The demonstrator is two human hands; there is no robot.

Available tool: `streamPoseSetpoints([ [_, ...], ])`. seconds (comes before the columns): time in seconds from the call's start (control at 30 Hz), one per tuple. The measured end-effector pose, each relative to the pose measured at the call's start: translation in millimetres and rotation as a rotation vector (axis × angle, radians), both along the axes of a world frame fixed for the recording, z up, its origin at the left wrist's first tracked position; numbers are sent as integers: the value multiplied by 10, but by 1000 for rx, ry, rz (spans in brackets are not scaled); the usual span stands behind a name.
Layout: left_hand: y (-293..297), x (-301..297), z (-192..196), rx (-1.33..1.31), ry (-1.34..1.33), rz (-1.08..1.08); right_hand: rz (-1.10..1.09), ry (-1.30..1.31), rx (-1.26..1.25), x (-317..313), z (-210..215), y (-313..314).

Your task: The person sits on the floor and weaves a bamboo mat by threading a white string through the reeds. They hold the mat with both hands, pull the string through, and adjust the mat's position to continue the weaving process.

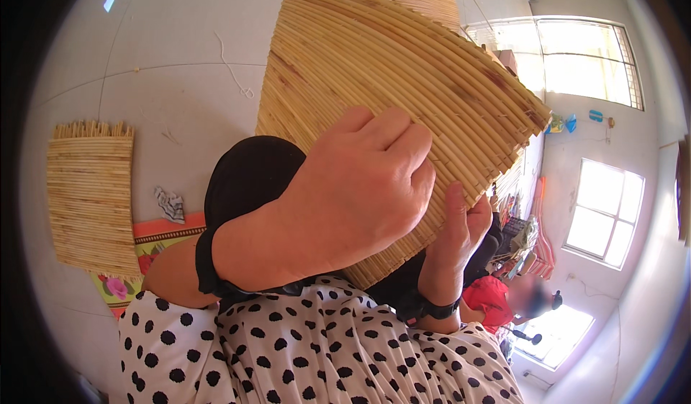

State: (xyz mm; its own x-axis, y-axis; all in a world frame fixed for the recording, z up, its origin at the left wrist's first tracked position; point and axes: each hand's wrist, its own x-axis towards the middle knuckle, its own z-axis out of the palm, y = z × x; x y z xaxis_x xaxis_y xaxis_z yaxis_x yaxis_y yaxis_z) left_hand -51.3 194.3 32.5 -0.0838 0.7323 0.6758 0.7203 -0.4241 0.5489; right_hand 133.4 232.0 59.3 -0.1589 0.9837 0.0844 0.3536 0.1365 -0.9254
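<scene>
Up around 1 o'clock there's the stick mat [374,65], right hand [457,235] at 4 pinching its edge; left hand [367,177] dead centre, curled over it, fingertips hidden so can't tell its grip. Another mat [90,209] at 9.

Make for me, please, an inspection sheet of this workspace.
Surface: pale tiled floor.
Job's things: yellowish stick mat, sticks laid side by side.
Clutter: white string and crumpled piece of material on the floor.
Hands: left hand curled closed over the mat, contents hidden; right hand grips its edge, thumb on top.
Cables: thin marks on the wall, too small to identify.
Surroundings: second stick mat lying at left, bright window and person in red at right.
</scene>
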Motion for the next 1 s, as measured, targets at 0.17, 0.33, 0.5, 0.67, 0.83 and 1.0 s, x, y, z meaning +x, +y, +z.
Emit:
streamPoseSetpoints([
  [0.17,1,-49,45,-100,-41,-34,2,-9,-21,-16,50,-34],
  [0.33,-80,-43,143,-183,-138,-78,69,30,-62,-12,93,-86],
  [0.5,-180,-14,209,-228,-118,-54,118,50,-85,-35,149,-135],
  [0.67,-474,-144,298,-318,-185,-33,317,-37,-149,33,140,-212],
  [0.83,-994,-314,331,-479,-186,47,712,52,73,-136,36,-291],
  [1.0,-1532,-445,245,-633,-119,97,896,164,159,-173,-159,-445],
])
